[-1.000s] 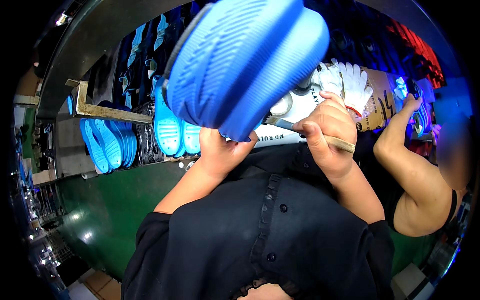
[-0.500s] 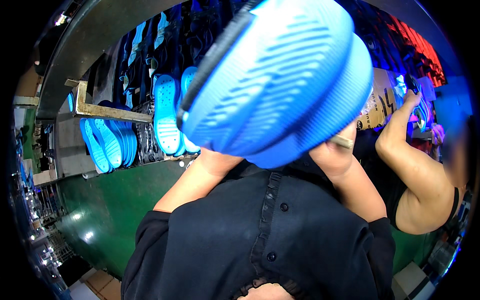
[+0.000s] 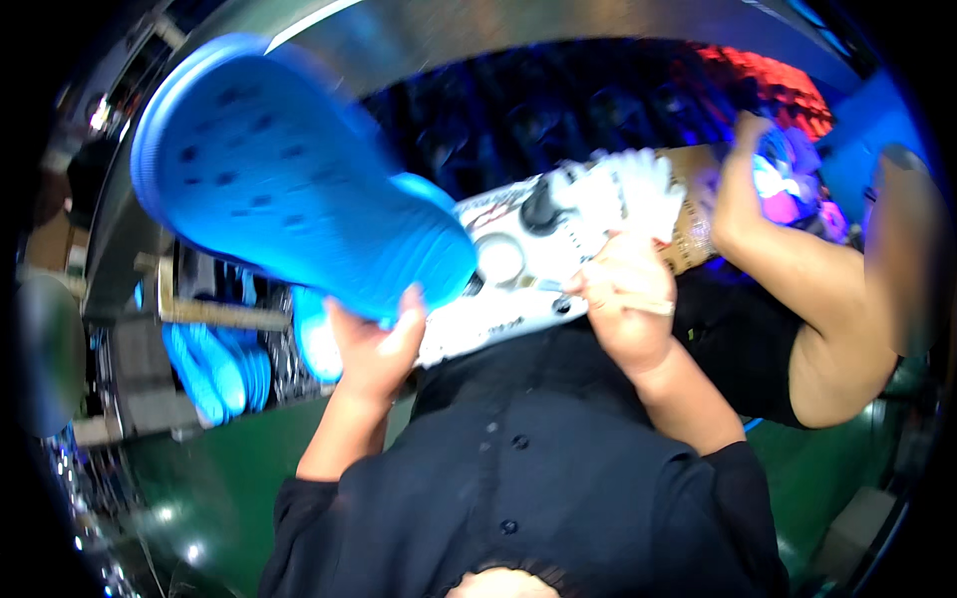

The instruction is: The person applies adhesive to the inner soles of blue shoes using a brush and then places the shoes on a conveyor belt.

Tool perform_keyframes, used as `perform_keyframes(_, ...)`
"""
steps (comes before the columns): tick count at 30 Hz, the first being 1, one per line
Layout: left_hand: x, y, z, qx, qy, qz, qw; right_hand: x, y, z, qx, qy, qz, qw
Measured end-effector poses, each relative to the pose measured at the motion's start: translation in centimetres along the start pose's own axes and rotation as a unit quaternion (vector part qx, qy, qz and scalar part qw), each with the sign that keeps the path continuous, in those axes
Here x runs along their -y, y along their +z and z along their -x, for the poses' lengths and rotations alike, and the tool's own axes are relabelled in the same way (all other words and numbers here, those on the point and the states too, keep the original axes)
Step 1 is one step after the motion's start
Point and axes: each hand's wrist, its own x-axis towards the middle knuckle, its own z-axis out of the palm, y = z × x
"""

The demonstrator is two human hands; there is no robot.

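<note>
A blue shoe sole [image 3: 299,179] with small holes in its footbed is held up at the left. My left hand [image 3: 377,344] grips its narrow end, with the thumb over the edge. A thin brush [image 3: 646,302] with a pale handle is pinched in my right hand [image 3: 630,309]. Its tip points left, toward a round white pot [image 3: 498,259] on the white-covered work surface [image 3: 469,329]. Beside the pot stands a dark conical thing [image 3: 540,207], and a crumpled white cloth [image 3: 623,189] lies behind my right hand.
Lighter blue soles [image 3: 217,369] stand in a row at the left, by a metal bracket [image 3: 214,309]. At the right, a co-worker's arm [image 3: 797,269] reaches toward a violet-lit item. A brown carton [image 3: 695,199] sits between us. Dark shapes line the conveyor behind.
The sole has swung left and turned so its holed footbed shows. My right hand has come away from it with the brush. The white work surface and pot are now visible.
</note>
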Motion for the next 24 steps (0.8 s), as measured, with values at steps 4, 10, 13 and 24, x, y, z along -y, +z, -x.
perform_keyframes(4, -3.9, -0.2, -2.9, 0.081, -0.191, 0.196, 0.958, -2.7, -1.5, 2.0, -0.052, 0.032, 0.025, 0.998)
perform_keyframes(10, -8.1, 8.5, -9.1, 0.468, -0.372, 0.257, 0.759, -4.9, -4.5, 4.4, -0.141, 0.092, 0.009, 0.986)
perform_keyframes(13, -8.9, 20.1, -16.1, 0.511, -0.288, 0.391, 0.709, -5.9, -6.2, 5.5, -0.145, 0.110, 0.009, 0.983)
perform_keyframes(24, -8.7, 26.2, -16.4, 0.252, -0.127, 0.419, 0.863, -7.6, -7.6, 8.7, -0.117, 0.211, 0.008, 0.971)
